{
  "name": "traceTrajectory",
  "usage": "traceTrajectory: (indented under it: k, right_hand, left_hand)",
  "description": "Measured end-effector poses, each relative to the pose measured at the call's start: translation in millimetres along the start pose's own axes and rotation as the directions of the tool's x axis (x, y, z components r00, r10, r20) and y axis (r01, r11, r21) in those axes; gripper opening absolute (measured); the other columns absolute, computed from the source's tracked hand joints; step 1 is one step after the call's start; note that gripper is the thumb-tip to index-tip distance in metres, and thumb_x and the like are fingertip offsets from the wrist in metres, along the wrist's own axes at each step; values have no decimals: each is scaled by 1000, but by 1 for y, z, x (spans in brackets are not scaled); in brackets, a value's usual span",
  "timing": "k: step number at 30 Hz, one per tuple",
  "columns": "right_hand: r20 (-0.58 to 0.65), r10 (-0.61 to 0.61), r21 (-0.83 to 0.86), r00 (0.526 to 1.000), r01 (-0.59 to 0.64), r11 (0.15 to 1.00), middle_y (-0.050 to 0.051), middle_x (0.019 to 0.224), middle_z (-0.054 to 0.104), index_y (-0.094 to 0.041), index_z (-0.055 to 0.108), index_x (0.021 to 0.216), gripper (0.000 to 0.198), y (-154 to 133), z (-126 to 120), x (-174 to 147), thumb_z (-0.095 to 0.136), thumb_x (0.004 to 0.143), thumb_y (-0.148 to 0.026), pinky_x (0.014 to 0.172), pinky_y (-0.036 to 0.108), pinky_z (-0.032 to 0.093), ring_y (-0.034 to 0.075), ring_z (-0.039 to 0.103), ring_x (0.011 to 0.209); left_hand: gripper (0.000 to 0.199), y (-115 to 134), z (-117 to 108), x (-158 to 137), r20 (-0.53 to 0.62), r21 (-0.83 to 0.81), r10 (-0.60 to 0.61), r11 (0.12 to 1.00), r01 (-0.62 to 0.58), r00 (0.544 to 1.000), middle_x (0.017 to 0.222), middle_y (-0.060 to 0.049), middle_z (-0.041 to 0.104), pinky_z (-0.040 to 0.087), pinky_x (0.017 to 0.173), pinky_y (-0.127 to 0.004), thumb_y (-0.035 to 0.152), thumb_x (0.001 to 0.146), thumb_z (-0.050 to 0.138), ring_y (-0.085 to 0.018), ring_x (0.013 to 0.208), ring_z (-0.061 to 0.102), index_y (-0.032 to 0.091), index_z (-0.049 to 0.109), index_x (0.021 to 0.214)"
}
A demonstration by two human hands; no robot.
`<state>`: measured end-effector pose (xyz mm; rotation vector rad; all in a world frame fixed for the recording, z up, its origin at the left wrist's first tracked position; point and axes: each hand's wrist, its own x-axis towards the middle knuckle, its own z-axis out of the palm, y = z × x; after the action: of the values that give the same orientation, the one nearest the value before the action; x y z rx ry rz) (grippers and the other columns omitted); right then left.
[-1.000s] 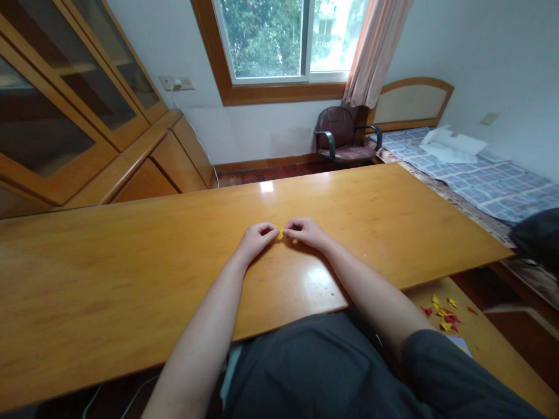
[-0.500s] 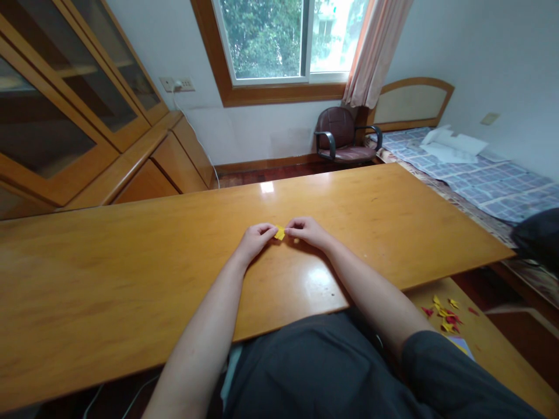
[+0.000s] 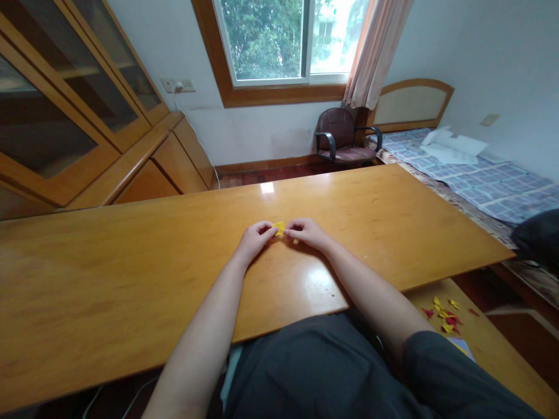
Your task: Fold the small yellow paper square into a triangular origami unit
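Observation:
A small piece of folded yellow paper [image 3: 279, 227] is held between my two hands, just above the middle of the wooden table [image 3: 131, 273]. My left hand [image 3: 257, 237] pinches its left side between thumb and fingers. On the other side, my right hand [image 3: 307, 231] grips the right edge with thumb and forefinger. Fingertips cover parts of the paper, and its exact folded shape is too small to make out.
On a lower wooden surface [image 3: 489, 343] at the right lie several red and yellow folded paper pieces [image 3: 446, 317] beside a stack of paper sheets [image 3: 462, 347]. Beyond the table stand a brown armchair [image 3: 338, 137], a bed [image 3: 484, 169] and a glass-door cabinet [image 3: 109, 139].
The yellow paper has turned a little between my fingers, and more of it shows above the fingertips. Both hands stay in nearly the same place.

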<state>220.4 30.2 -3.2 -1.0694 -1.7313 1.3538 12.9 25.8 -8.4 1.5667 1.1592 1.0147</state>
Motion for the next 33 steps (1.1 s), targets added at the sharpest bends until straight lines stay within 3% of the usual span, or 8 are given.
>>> traceTrajectory:
  k: [6, 17, 26, 33]
  right_hand:
    - [46, -74, -123, 996, 79, 989, 2, 68, 65, -12, 69, 79, 25, 0, 0, 1, 64, 78, -37, 58, 22, 42, 12, 56, 61]
    - [48, -29, -17, 998, 30, 999, 4, 73, 69, -11, 70, 86, 31, -3, -2, 0, 64, 79, -40, 57, 21, 45, 12, 59, 64]
    - [52, -3, 2, 999, 3, 1000, 3, 70, 66, -11, 69, 81, 27, 2, -3, 1, 67, 75, -38, 58, 21, 44, 11, 56, 61]
    - [50, 19, 51, 999, -22, 998, 2, 66, 66, -12, 68, 78, 30, -2, -2, 0, 67, 75, -41, 56, 21, 43, 11, 56, 59]
  left_hand:
    - [25, 1, 0, 0, -22, -12, 17, 1000, -17, 1000, 70, 1, 60, 42, 64, -23, 40, 75, 67, -13, 66, 54, 16, 62, 74]
    - [25, 8, 2, -4, 127, 197, 30, 979, -55, 991, 70, -2, 63, 43, 62, -24, 40, 78, 62, -15, 67, 55, 16, 65, 73]
    - [36, 6, 2, -4, 56, 77, -22, 997, 18, 998, 70, -2, 66, 44, 63, -25, 51, 75, 67, -15, 64, 58, 15, 67, 77]
    - [36, 5, 1, -2, 51, 83, 0, 997, -5, 999, 70, 0, 63, 42, 63, -24, 51, 77, 65, -13, 65, 55, 15, 66, 78]
